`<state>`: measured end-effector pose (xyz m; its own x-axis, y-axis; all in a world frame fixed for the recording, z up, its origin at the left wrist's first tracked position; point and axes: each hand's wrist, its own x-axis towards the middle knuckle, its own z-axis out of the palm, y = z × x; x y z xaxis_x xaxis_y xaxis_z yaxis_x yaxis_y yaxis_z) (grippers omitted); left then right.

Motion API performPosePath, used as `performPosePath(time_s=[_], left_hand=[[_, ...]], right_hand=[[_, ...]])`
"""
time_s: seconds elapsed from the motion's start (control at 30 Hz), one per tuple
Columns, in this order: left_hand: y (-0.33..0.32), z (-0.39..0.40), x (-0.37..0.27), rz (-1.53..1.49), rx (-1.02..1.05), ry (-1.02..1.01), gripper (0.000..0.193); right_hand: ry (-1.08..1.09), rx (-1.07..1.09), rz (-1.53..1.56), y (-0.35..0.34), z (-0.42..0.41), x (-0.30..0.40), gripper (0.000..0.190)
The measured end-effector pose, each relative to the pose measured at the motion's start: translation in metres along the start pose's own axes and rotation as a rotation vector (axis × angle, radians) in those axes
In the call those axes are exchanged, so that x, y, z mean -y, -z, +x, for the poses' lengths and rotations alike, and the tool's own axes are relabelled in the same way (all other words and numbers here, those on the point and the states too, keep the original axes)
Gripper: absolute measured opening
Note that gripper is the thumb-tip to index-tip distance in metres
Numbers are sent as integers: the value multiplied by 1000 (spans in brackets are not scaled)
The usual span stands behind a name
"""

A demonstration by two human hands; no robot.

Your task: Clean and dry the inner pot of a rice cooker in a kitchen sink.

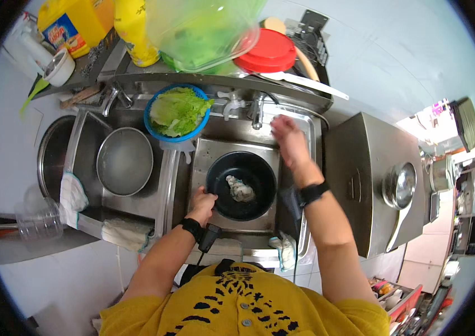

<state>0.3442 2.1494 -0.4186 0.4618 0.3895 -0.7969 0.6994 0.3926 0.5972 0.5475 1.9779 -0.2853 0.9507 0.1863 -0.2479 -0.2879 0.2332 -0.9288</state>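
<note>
My left hand [204, 203] holds the near-left rim of a black pot [258, 172] in the right-hand basin of a steel sink. A crumpled, wet-looking whitish cloth [239, 189] lies on the pot's bottom. Beyond the pot, to its right, my right hand [288, 140] is raised beside a metal faucet [257, 111]. It is blurred, with its fingers loosely extended, and nothing shows in it. A blue basket [148, 113] of lettuce leaves [178, 111] sits at the back, over the divider between the basins.
A round metal bowl [124, 161] with cloudy liquid stands in the left basin. Cloths [126, 234] hang over the sink's front edge. A shelf behind holds a red lid [267, 50] and yellow containers [76, 27]. At right, a metal ladle [399, 189] rests on a steel cabinet [359, 168].
</note>
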Motion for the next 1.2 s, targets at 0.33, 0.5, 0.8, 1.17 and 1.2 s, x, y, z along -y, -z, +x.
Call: performPosePath(time_s=[0.33, 0.5, 0.8, 1.17, 1.2], left_hand=[[-11, 23, -60, 726, 60, -264, 74], [-22, 33, -52, 699, 104, -254, 57], [-48, 16, -77, 310, 161, -155, 69], [-46, 7, -76, 305, 159, -200, 57], [-47, 16, -65, 304, 158, -203, 57]], right_hand=[[-213, 221, 565, 3, 62, 24, 33], [-376, 28, 592, 18, 59, -12, 16], [-657, 46, 571, 17, 36, -87, 16], [-149, 268, -1730, 21, -3, -146, 49], [-262, 355, -1676, 19, -5, -152, 47]])
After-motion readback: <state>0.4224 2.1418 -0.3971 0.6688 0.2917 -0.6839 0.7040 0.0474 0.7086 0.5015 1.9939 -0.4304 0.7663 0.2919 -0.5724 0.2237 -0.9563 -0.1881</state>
